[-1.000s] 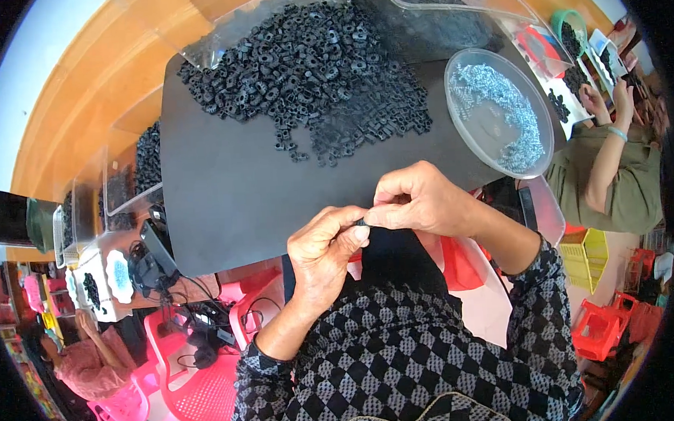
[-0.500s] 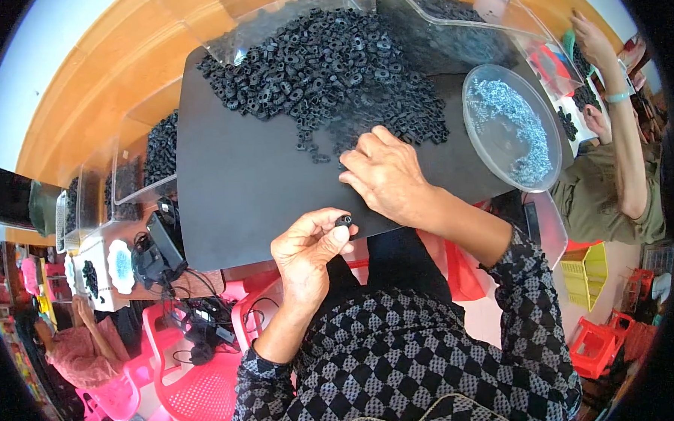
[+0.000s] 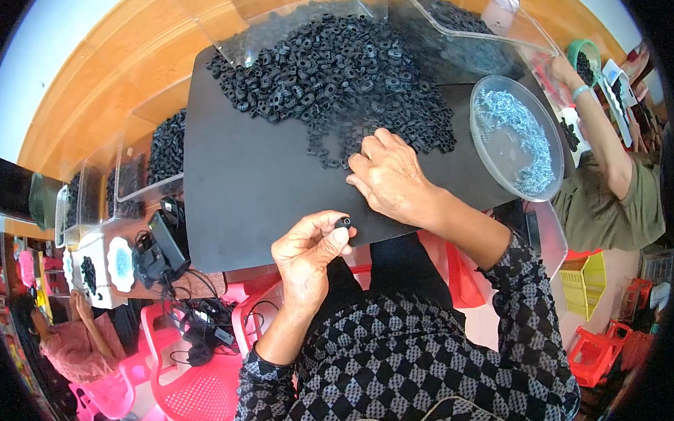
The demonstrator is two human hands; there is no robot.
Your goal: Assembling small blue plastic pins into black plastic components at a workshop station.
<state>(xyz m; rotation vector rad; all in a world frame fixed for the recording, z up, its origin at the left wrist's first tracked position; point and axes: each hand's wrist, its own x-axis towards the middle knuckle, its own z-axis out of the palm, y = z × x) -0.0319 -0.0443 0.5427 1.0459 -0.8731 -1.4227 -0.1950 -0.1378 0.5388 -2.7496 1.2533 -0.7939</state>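
Clearly, the left hand (image 3: 303, 251) pinches 1 small, black, pale-ringed part (image 3: 342, 223); the right hand (image 3: 390, 174) hides its grip.

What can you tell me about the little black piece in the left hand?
The black piece is small and looks like plastic, with a paler ring at its exposed end. The left hand pinches it and covers much of it, so its full shape cannot be told. In the picture it shows against the dark table, close to the near edge.

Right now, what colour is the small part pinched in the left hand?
Black: the small part in the left hand, clearest in the head view.
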